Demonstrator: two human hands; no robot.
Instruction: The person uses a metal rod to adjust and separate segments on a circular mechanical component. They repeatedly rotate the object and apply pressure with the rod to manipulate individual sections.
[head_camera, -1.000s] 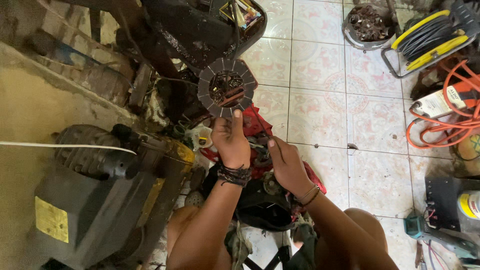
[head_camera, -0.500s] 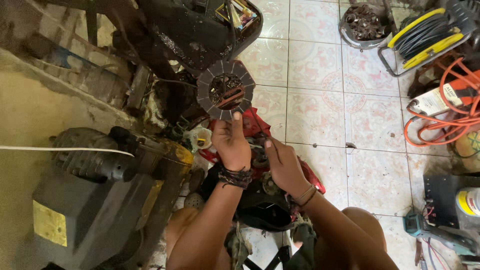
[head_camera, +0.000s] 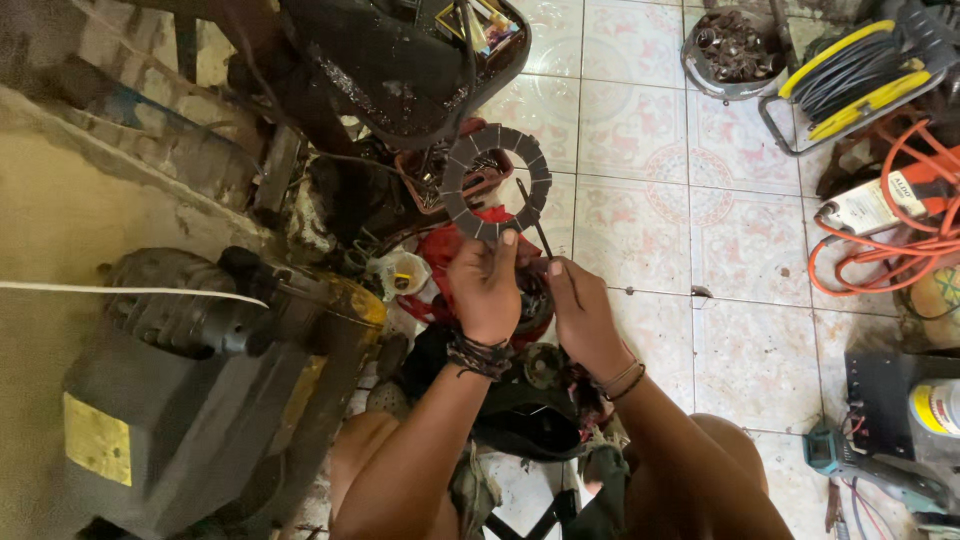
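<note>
Ring (head_camera: 497, 182), a flat dark disc with a segmented friction face and an open centre, held upright above the red part (head_camera: 470, 262) on the tiled floor (head_camera: 640, 240). Left hand (head_camera: 487, 283): fingers closed on the ring's lower edge, thumb pressed to its rim; dark bracelets at the wrist. Right hand (head_camera: 583, 312): fingers pinched on a thin dark rod (head_camera: 534, 221), whose upper end lies against the ring's right side; bangles at the wrist. Just beneath both hands, a dark engine assembly (head_camera: 520, 400) between the person's knees. Behind the ring, a black tray (head_camera: 390, 70) with loose items, tilted over a cluttered frame. To the left, a grey-and-yellow machine (head_camera: 190, 400) with a white cord (head_camera: 130, 292) across it. Well apart to the right: a metal bowl (head_camera: 728, 52) of small parts, a yellow cable reel (head_camera: 850, 70), an orange cable (head_camera: 900, 240) coiled about a power tool, a teal tool (head_camera: 850, 460) near the lower edge.
</note>
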